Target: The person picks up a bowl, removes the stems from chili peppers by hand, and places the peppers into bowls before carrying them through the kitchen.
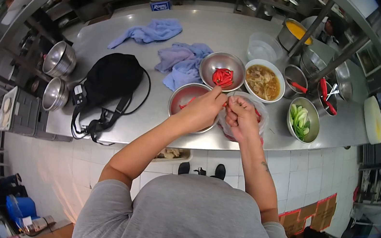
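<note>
My left hand is closed in a pinch over the near steel bowl, which has some red chilies in it. Close beside it, my right hand pinches too, above a clear plastic bag with red showing inside. A small reddish bit, apparently a red chili, shows between the fingertips of both hands; most of it is hidden. Just beyond sits another steel bowl with a heap of cut or whole red chilies.
A white bowl of brown soup and a bowl of green vegetables stand at the right. Blue cloths and a black bag with straps lie left. Stacked steel bowls stand at the left end. A person is across the table.
</note>
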Tool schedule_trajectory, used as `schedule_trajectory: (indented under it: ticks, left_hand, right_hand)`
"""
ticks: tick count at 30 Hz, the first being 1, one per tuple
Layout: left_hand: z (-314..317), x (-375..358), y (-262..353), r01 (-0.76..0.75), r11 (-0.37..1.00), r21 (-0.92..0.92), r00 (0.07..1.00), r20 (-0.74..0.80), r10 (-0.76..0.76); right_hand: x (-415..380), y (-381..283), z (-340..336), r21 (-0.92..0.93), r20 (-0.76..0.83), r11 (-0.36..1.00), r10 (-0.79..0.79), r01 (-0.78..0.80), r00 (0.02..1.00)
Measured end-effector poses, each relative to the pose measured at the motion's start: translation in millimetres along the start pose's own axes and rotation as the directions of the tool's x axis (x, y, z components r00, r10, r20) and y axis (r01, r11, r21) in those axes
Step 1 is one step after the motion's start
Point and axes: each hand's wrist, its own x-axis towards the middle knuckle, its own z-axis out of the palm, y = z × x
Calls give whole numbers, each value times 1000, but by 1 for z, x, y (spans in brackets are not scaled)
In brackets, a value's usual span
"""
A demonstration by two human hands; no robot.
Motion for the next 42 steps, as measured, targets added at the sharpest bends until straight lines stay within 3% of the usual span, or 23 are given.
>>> schedule_trajectory:
  ticks: [1,4,7,10,12,14,16,19,22,24,27,30,36,39,42]
  left_hand:
    - [-5,-6,-9,-12,1000,-13,999,38,13]
    - [-17,-24,-48,-89,995,34,995,56,87]
    - [-33,-35,-57,174,959,-225,985,31,-172]
    - [-36,-31,-36,296,819,-492,954,106,-281]
    - [-14,-13,-26,-47,958,-284,999,-38,37]
    - [13,12,-3,-122,974,-190,991,25,128]
    - [50,36,6,-39,985,168,984,175,9]
    - [89,53,-8,26,930,367,891,413,-188]
    - [80,52,0,47,930,366,842,486,-233]
    - [86,50,-15,52,979,195,912,391,-126]
    - [66,45,-21,-90,991,-96,968,225,110]
    - [48,36,-8,-135,974,-181,964,202,171]
    - [-12,12,17,-229,973,40,965,137,221]
    - [-36,1,16,-360,895,264,933,127,338]
    - [-51,-8,8,-467,801,373,883,160,440]
  right_hand:
    - [0,5,0,30,105,998,44,-48,994]
    - [-15,2,0,97,-24,993,74,-72,997]
    - [-41,-11,-21,126,-207,990,-35,63,978]
    - [-63,-12,-55,95,-341,982,-119,160,933]
    - [-65,-7,-67,94,-365,979,-137,182,921]
    - [-66,-5,-72,144,-361,976,-104,166,927]
    - [-63,-3,-64,51,-386,989,-107,137,916]
    - [-65,2,-62,-63,-395,992,-124,108,910]
    - [-69,0,-66,-188,-406,979,-154,83,901]
    - [-68,0,-69,-256,-414,965,-156,50,897]
    - [-62,-7,-58,-273,-384,961,-137,30,913]
    - [-49,-11,-48,-217,-285,976,-99,37,953]
    - [-26,-11,-29,129,76,991,31,-40,997]
    - [-18,-14,-10,155,220,980,93,-128,971]
    - [-9,-11,4,94,283,976,164,-198,945]
